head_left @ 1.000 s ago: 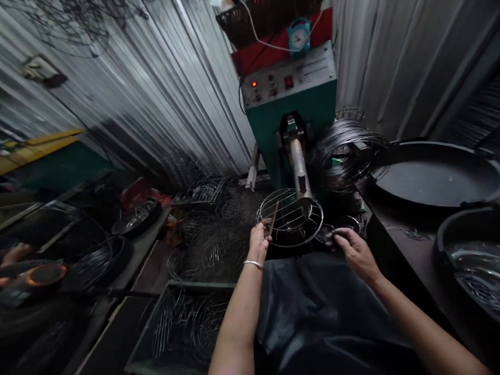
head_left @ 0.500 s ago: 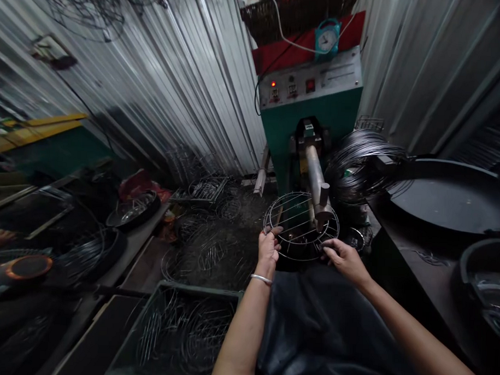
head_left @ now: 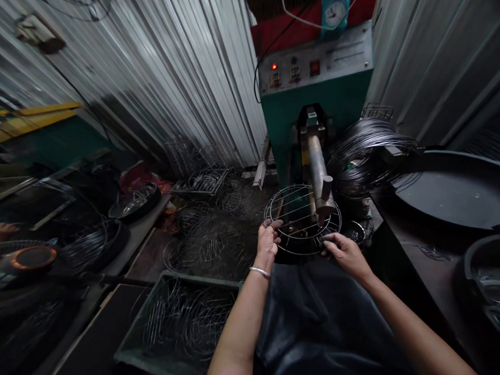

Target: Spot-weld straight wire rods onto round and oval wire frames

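Note:
A round wire rack (head_left: 292, 208) lies flat under the metal arm (head_left: 319, 176) of a green machine (head_left: 318, 102). My left hand (head_left: 268, 238) grips the rack's near-left rim. My right hand (head_left: 343, 251) pinches its near-right rim. The arm's short electrode stub points down onto the rack's right side. A silver bangle sits on my left wrist.
A coil of dark wire (head_left: 370, 156) hangs right of the machine. Black round pans (head_left: 455, 189) sit on the right bench. A green tray (head_left: 179, 322) of bent wire pieces lies below left. More wire racks (head_left: 205, 180) pile against the corrugated wall. Another person's hand (head_left: 0, 231) shows far left.
My right hand moved left and took hold of the rack's near-right rim. The rack shifted slightly under the machine arm. The view drifted so the machine appears further right.

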`<state>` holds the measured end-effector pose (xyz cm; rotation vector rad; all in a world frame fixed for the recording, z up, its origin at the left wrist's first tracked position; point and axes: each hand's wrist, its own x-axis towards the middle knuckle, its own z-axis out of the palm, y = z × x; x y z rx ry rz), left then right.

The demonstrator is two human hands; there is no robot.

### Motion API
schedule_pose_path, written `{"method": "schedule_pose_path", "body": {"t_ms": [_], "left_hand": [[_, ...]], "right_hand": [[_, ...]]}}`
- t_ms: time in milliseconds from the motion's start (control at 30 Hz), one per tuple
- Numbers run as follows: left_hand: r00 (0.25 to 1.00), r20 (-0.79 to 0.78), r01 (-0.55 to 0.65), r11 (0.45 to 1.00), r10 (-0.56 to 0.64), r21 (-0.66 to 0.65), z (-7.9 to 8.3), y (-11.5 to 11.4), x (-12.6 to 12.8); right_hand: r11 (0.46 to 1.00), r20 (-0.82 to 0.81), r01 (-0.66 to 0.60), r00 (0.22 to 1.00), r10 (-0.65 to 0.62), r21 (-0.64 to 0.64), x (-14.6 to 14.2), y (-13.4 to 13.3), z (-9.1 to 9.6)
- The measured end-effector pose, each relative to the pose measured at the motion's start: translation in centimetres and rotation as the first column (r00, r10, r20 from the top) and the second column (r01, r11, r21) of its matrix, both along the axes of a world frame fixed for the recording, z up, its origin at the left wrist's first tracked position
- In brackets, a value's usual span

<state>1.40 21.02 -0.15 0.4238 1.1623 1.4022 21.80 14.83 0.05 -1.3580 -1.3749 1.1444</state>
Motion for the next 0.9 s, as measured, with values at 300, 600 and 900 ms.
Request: {"method": "schedule_pose_path", "body": {"t_ms": [300,600,900], "left_hand": [[1.000,-0.018,-0.016,0.999,0.015,-0.042,-0.5,0.4,0.2],[0.998,-0.048,-0.040,0.996,0.036,-0.079,0.3,1.0,0.6],[0.997,-0.073,-0.043,0.983,0.031,-0.181,0.2,1.7,0.8]], "right_hand": [[1.000,-0.059,0.025,0.998,-0.025,-0.001,0.0,0.1,0.0],[1.000,-0.063,0.012,0.998,-0.010,0.028,0.4,0.9,0.4],[0.999,-0.096,0.031,0.995,-0.030,0.007,0.2,1.6,0.3]]}}
